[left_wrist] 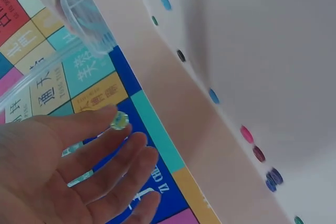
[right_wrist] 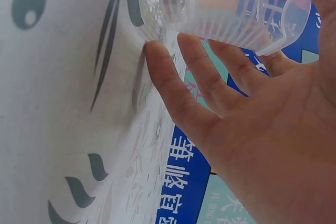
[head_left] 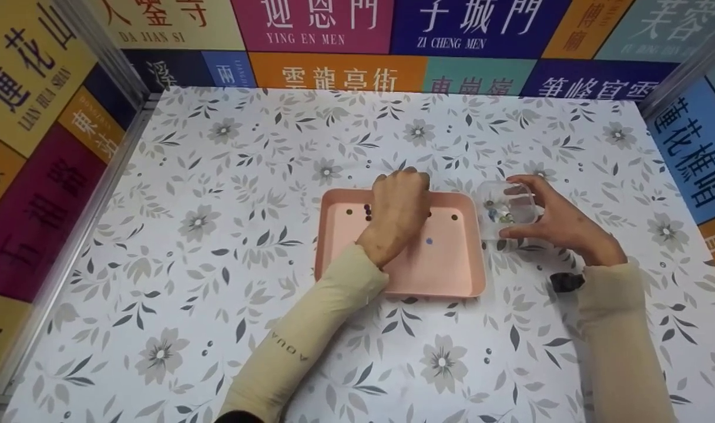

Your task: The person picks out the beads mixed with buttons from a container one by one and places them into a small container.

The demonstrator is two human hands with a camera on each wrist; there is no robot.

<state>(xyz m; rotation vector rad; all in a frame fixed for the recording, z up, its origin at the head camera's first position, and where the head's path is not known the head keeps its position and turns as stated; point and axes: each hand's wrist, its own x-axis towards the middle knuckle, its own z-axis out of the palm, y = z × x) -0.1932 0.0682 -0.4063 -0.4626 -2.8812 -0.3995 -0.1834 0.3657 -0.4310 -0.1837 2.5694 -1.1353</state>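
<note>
My left hand [head_left: 399, 205] is over the far side of a pink tray [head_left: 433, 285]. Between its thumb and forefinger it pinches a small clear yellow-green faceted gem [left_wrist: 119, 120]. Several small coloured gems lie in the tray, among them a blue gem [head_left: 429, 241], a green gem [head_left: 349, 212] and a pink gem [left_wrist: 247, 134]. Just right of the tray, my right hand [head_left: 560, 222] grips a ribbed clear plastic cup [head_left: 527, 197], thumb on the near side and fingers on the far side. Green and blue pieces show through the cup's wall.
A white tablecloth [head_left: 198, 223] with grey flowers and leaves lies under everything. Upright panels [head_left: 333, 76] with coloured blocks of lettering stand along the back and both sides. A black band [head_left: 567, 282] is at the right wrist.
</note>
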